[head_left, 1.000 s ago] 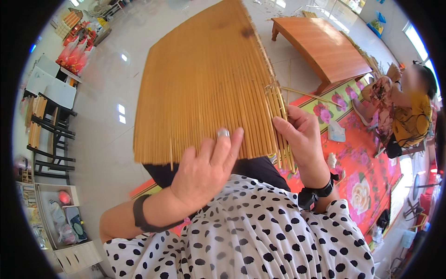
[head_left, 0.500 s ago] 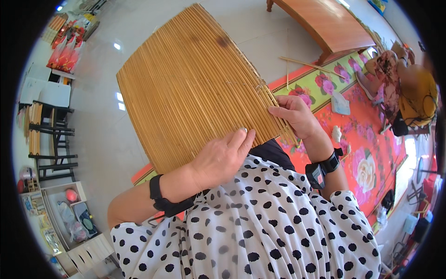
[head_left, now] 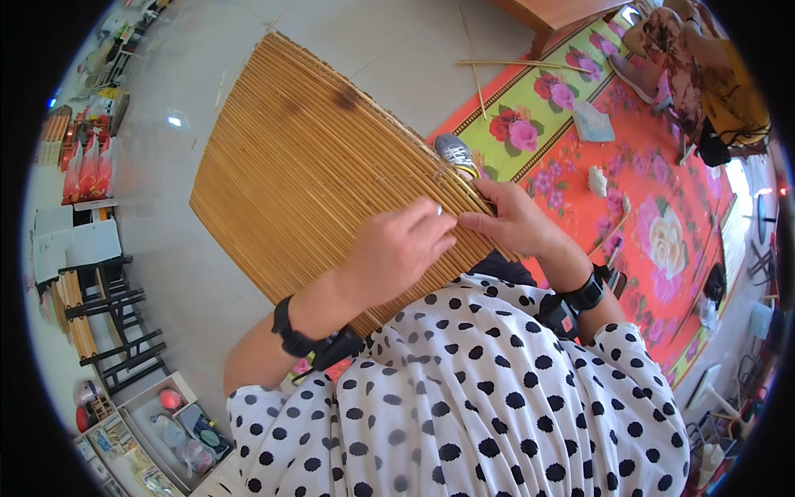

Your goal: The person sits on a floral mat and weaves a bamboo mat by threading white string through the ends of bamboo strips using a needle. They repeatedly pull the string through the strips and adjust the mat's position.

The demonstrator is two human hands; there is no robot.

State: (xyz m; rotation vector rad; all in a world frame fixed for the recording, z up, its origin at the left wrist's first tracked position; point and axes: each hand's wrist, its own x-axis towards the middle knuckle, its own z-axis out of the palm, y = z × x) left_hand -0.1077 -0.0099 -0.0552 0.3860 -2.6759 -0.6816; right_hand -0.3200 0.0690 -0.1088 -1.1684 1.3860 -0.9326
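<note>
A: Head view, hands?
B: Left hand point(head_left: 396, 248) curled, fingers pinched on the bamboo mat point(head_left: 315, 174) at its near edge. Right hand point(head_left: 513, 222) fingers together, clamped on the same edge.
A: Mat location?
B: Across the lap, over grey floor point(head_left: 166, 273) beside the floral rug point(head_left: 662, 215). Thin strand at the fingertips, probably; too blurred.

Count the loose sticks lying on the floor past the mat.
2 clearly: one long stick running up the bare floor, one stick lying crosswise onto the flowered rug. More may be hidden under the slat mat or hands.
</note>
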